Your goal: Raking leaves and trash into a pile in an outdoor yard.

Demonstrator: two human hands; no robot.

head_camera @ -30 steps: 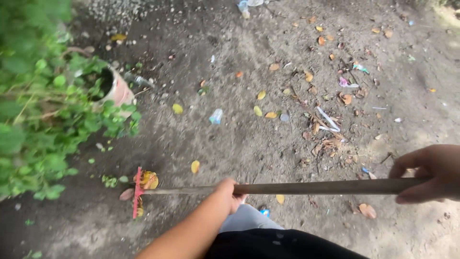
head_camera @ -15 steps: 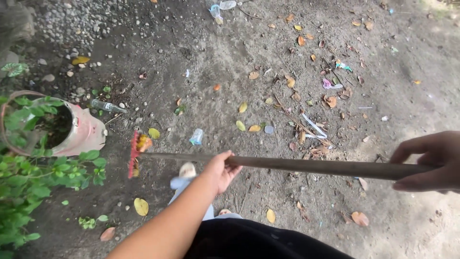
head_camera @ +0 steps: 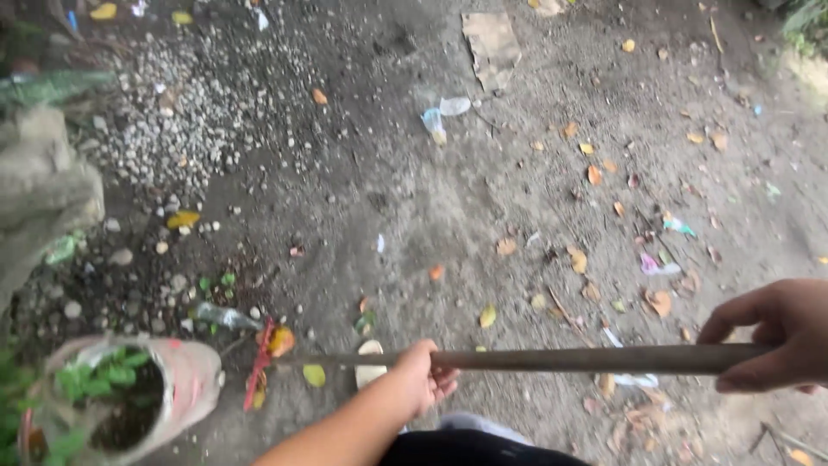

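The person is holding a long wooden rake handle (head_camera: 569, 358) that is lying almost level across the lower part of the view. The left hand (head_camera: 423, 380) is wrapping around it near the middle, fingers curled shut on the wood, and the right hand (head_camera: 776, 336) is clenching the far end, thumb under and fingers over. At the other end, the red rake head (head_camera: 259, 373) is resting on the dirt ground (head_camera: 431, 190), standing on edge just beside a pale, pink-tinged plant pot (head_camera: 185, 380) that is holding green leaves and dark soil. An orange leaf (head_camera: 280, 341) is touching the rake head, and a yellow-green leaf (head_camera: 314, 374) is lying just beneath the handle. A crushed clear plastic bottle (head_camera: 222, 316) is lying near the pot, at the edge of a spread of grey gravel (head_camera: 198, 112). Further out, a clear plastic wrapper (head_camera: 444, 112) and a flat piece of cardboard (head_camera: 492, 39) are lying on the ground, well apart from the rake, with small fallen leaves and bright litter scraps scattered on the right.
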